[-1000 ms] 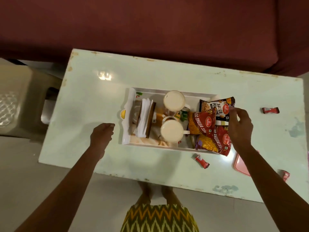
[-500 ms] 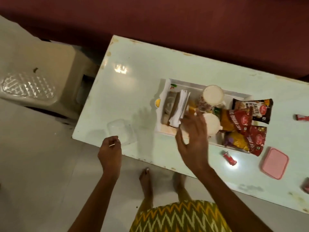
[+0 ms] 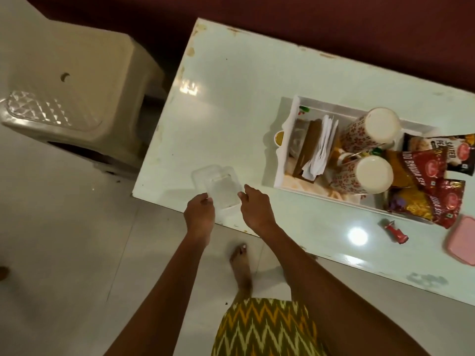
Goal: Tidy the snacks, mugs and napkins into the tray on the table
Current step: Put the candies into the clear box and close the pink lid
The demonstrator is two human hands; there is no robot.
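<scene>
Half a second ago the right hand (image 3: 255,208) hovered spread over the mugs in the tray; now it has come down beside the left hand (image 3: 199,214) at the near edge of the surface (image 3: 231,104), lower centre of the frame. Both hands grip a clear plastic box (image 3: 221,187), fingers closed on its two sides, forearms reaching up from the bottom of the frame. The white tray (image 3: 284,155) sits at centre right, holding napkins (image 3: 322,147), two flowered mugs (image 3: 365,134) and snack packets (image 3: 424,173). A small red wrapper (image 3: 394,231) and a pink lid (image 3: 462,244) lie near the right edge. A beige plastic stool (image 3: 77,98) stands on the pale tiled floor at upper left.
</scene>
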